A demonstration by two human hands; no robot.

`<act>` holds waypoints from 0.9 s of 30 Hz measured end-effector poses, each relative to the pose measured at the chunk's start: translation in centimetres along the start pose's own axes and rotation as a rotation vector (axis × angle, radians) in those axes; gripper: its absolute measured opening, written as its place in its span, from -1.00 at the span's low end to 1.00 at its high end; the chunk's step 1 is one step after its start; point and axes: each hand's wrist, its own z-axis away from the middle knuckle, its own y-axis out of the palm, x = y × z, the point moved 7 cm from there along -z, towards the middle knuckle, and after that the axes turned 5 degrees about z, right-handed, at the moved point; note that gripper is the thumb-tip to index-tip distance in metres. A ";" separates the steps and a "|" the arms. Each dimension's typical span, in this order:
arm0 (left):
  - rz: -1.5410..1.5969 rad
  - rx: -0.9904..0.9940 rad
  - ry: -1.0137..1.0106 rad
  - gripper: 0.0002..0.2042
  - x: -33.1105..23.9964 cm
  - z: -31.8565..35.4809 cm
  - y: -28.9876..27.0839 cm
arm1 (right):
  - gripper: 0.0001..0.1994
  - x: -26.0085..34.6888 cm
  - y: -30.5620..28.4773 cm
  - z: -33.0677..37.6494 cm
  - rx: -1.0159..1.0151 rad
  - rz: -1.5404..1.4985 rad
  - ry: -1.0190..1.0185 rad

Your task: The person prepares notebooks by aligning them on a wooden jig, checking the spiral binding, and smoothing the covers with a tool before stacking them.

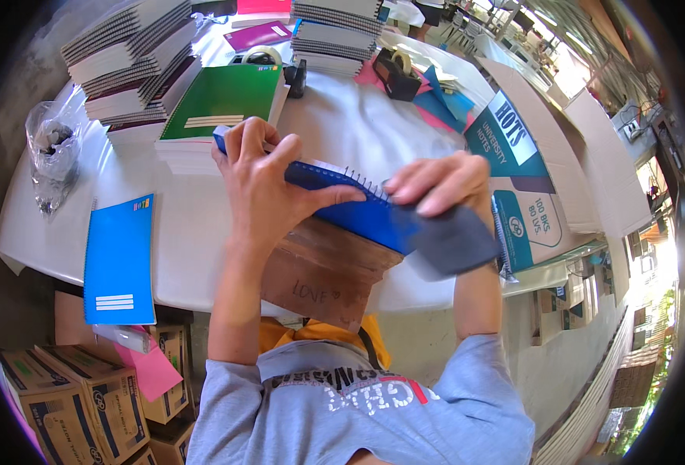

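Along the crosswise notebook (369, 218), left hand (263, 174) grips its left half; right hand (448, 182) holds a dark block (454, 246) at its right end.

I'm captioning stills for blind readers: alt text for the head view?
A person's left hand grips a blue spiral notebook over brown cardboard; the right hand holds a blurred, flat dark object near its wire coil. A white table bears spiral notebook stacks; a teal and white cardboard carton sits at right.
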 end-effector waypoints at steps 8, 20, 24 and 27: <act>-0.002 0.012 -0.027 -0.38 0.6 -0.1 -0.7 | -0.85 -4.4 -0.6 -1.5 0.059 0.577 0.435; 0.114 0.001 -0.064 -0.40 3.2 -0.1 -1.5 | -0.67 -3.7 1.6 -4.2 0.018 0.194 0.118; 0.118 -0.020 -0.042 -0.41 2.3 -0.2 -1.6 | -0.71 -7.4 -2.0 -2.5 -0.230 0.418 0.581; 0.132 0.000 -0.054 -0.41 3.0 -0.4 -1.5 | -0.66 -4.2 2.0 -4.4 -0.038 0.434 0.183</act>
